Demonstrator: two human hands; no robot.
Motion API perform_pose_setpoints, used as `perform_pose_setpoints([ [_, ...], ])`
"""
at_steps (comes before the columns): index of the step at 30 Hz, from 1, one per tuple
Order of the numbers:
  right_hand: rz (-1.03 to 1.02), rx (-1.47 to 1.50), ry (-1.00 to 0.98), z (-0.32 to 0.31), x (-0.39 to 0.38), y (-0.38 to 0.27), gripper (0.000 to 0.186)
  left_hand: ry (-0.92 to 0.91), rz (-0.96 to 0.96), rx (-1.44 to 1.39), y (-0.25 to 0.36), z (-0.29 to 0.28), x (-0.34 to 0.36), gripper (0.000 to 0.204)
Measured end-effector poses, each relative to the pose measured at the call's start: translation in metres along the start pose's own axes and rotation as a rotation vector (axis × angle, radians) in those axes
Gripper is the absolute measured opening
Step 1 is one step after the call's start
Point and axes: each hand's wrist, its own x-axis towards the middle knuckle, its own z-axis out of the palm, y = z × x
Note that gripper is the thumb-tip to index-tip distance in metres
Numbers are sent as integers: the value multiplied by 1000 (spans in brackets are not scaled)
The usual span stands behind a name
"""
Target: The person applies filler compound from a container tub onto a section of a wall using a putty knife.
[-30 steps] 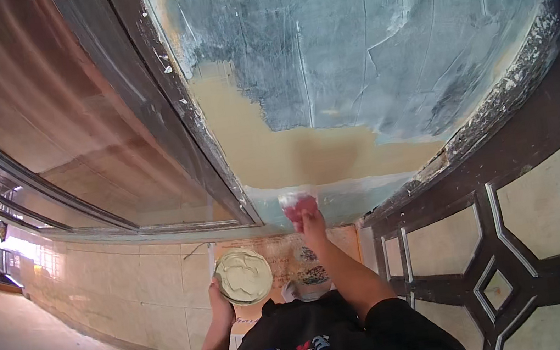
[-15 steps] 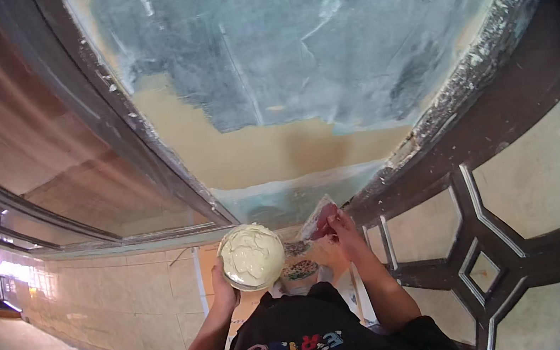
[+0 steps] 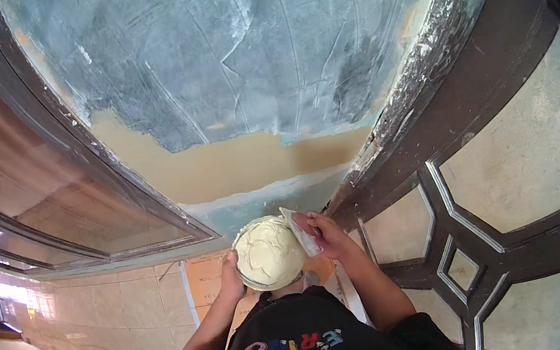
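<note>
My left hand [image 3: 231,275] is closed around the left rim of a round bowl heaped with thick cream-coloured putty [image 3: 267,252]. Only the edge of the bowl [image 3: 243,278] shows under the mound. In my right hand [image 3: 330,237] is a flat, wide scraper [image 3: 304,230], dark red and smeared with white. Its pale edge stands against the right side of the putty. In front of me rises a wall [image 3: 228,60], coated in patchy grey-blue, with a bare tan strip [image 3: 221,163] low down.
A dark wooden frame with glass [image 3: 73,182] borders the wall on the left. To the right, a dark panelled door [image 3: 409,277] stands beside a paint-flecked frame edge [image 3: 429,39]. Orange cardboard [image 3: 205,278] lies on the tiled floor [image 3: 126,304] beneath me.
My right hand has brought the scraper left to the putty's edge. The bowl has shifted slightly right toward it. My view has turned, so the wall appears further left.
</note>
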Motion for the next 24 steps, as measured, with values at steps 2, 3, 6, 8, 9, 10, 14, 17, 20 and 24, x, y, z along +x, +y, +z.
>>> perform_pose_setpoints([
  [2, -6, 8, 33, -13, 11, 1, 21, -8, 6, 17, -3, 12, -2, 68],
  [3, -3, 11, 28, -13, 13, -1, 21, -2, 7, 20, -4, 16, -3, 68],
  [6, 3, -67, 66, -11, 21, -16, 10, 38, 7, 0, -2, 26, -6, 69],
  [8, -4, 5, 124, -3, 22, -26, 5, 69, 18, -12, -1, 32, -8, 70],
  [9, -2, 4, 118, -3, 23, -26, 5, 73, 22, -11, 0, 33, -9, 70],
  [10, -116, -1, 270, -4, 25, -26, 7, 50, -2, -94, 0, 34, -10, 70],
  [14, -367, -58, 391, -2, 15, -36, 8, 75, 35, -206, 7, 49, -15, 71],
  [17, -410, -107, 347, -2, -8, -52, 12, 196, 61, -165, 17, 62, -20, 68],
  [20, -542, -350, 321, 5, -25, -68, 19, 259, 178, -228, 19, 70, -17, 58],
  [24, -644, -475, 198, 16, -39, -84, 18, 274, 290, -166, 20, 78, -11, 58],
])
